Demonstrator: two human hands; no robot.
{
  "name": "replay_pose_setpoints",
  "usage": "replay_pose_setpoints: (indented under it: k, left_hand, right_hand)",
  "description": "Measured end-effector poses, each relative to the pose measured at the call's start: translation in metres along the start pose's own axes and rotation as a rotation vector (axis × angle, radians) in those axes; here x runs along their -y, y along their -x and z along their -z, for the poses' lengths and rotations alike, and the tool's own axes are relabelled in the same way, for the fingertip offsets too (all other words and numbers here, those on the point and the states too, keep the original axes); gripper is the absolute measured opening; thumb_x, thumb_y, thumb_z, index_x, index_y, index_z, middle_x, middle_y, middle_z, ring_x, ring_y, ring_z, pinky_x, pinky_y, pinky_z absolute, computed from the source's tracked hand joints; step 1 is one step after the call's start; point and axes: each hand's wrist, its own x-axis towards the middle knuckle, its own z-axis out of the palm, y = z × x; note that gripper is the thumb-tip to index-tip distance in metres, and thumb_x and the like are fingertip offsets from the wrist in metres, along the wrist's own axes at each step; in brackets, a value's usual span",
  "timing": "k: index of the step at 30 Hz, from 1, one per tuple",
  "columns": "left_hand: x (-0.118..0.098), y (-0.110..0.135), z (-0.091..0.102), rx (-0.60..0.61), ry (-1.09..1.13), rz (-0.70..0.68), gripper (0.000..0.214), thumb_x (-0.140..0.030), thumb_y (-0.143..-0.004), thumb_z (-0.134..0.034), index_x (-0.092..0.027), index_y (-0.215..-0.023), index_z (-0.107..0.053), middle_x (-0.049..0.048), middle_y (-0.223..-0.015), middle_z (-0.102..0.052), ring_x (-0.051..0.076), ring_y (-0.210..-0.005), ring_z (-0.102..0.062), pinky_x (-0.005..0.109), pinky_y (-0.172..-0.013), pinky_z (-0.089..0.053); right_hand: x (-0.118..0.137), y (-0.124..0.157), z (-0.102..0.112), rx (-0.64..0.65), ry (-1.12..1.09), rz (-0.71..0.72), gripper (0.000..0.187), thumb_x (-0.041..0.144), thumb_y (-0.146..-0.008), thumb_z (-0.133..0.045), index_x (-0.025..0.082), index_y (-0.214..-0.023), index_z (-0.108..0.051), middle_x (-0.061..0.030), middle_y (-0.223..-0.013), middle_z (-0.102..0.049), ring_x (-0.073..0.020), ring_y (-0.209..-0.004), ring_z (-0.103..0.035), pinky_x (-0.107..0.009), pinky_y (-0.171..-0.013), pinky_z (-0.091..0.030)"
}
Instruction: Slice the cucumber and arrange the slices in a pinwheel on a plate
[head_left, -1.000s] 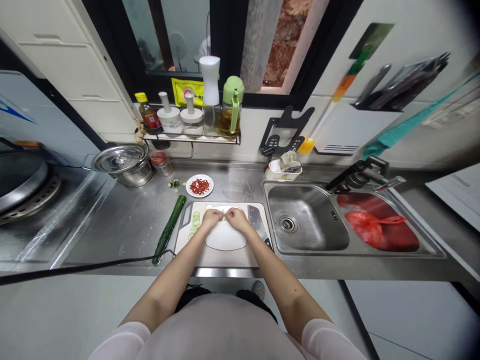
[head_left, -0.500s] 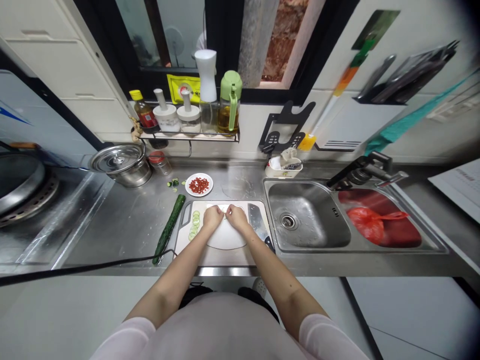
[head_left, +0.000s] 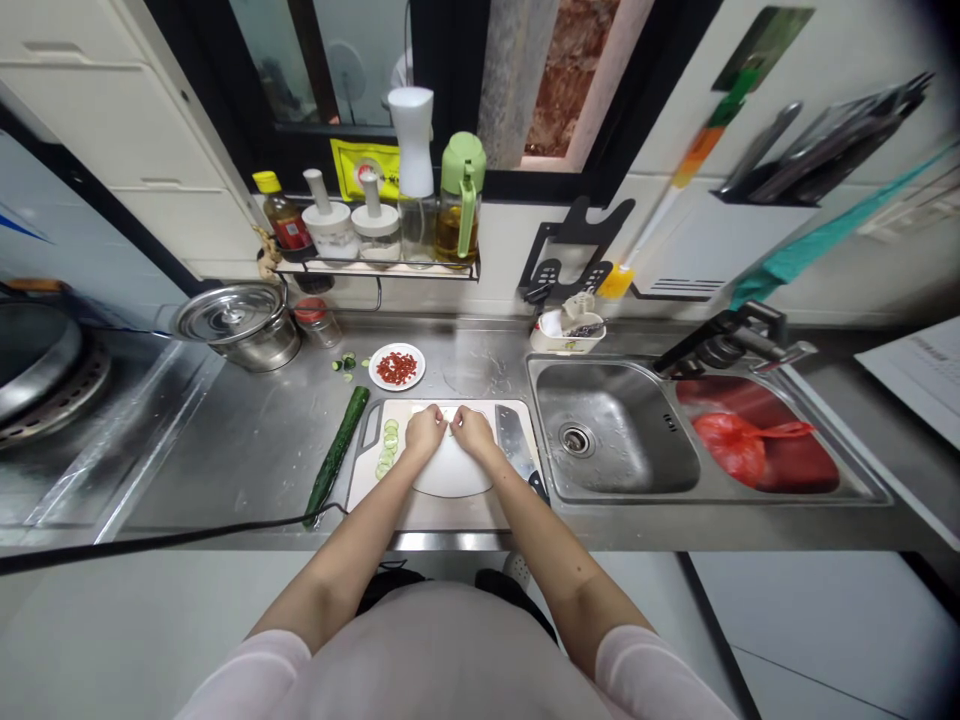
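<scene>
My left hand point(head_left: 425, 433) and my right hand point(head_left: 472, 432) are close together over the far part of a white plate point(head_left: 452, 480). Fingers on both are closed in a pinch; what lies between the fingertips is pale and too small to name. Beneath the plate is a cutting board point(head_left: 420, 517). Overlapping cucumber slices point(head_left: 388, 448) form a row on the board, left of my left hand. A kitchen knife point(head_left: 514, 440) with a wide blade and black handle lies at the board's right side. Left of the board rests a long green cucumber point(head_left: 337, 455).
A small plate of red pieces point(head_left: 397, 368) stands behind the board, near cucumber scraps point(head_left: 345, 363). Back left are a lidded steel pot point(head_left: 244, 330) and a jar point(head_left: 318, 322). The sink point(head_left: 615, 430) is right; a dark cable point(head_left: 187, 537) crosses the front left.
Both hands stay above the plate with only slight finger movement. The whole view has shifted a little; the cucumber, slices and knife lie as before.
</scene>
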Motion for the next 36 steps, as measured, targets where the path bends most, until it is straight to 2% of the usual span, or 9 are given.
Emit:
replay_pose_setpoints:
  k: [5, 11, 36]
  left_hand:
    - [0.003, 0.002, 0.000, -0.012, 0.021, -0.038, 0.016, -0.028, -0.083, -0.058, -0.021, -0.096, -0.063, 0.0078, -0.085, -0.069, 0.022, -0.085, -0.063, 0.028, -0.071, -0.038]
    - [0.004, 0.003, 0.001, -0.003, 0.018, -0.060, 0.019, -0.028, -0.085, -0.056, -0.021, -0.100, -0.063, 0.0077, -0.085, -0.069, 0.022, -0.084, -0.062, 0.028, -0.073, -0.038]
    - [0.001, -0.003, -0.001, -0.015, -0.009, -0.069, 0.018, -0.030, -0.085, -0.056, -0.022, -0.100, -0.063, 0.0065, -0.083, -0.070, 0.021, -0.081, -0.063, 0.027, -0.072, -0.039]
  right_hand:
    - [0.001, 0.015, -0.002, -0.024, 0.082, 0.016, 0.019, 0.024, -0.091, -0.047, 0.020, -0.105, -0.059, -0.0087, -0.094, -0.068, -0.0197, -0.085, -0.062, -0.025, -0.066, -0.035]
    - [0.005, 0.034, -0.012, 0.011, 0.195, 0.049, 0.028, 0.029, -0.097, -0.036, 0.024, -0.116, -0.056, -0.0097, -0.102, -0.068, -0.0199, -0.086, -0.064, -0.028, -0.072, -0.039]
    - [0.009, 0.031, -0.007, 0.032, 0.296, 0.034, 0.035, 0.029, -0.098, -0.030, 0.025, -0.122, -0.054, -0.0067, -0.104, -0.069, -0.0203, -0.089, -0.065, -0.028, -0.072, -0.041]
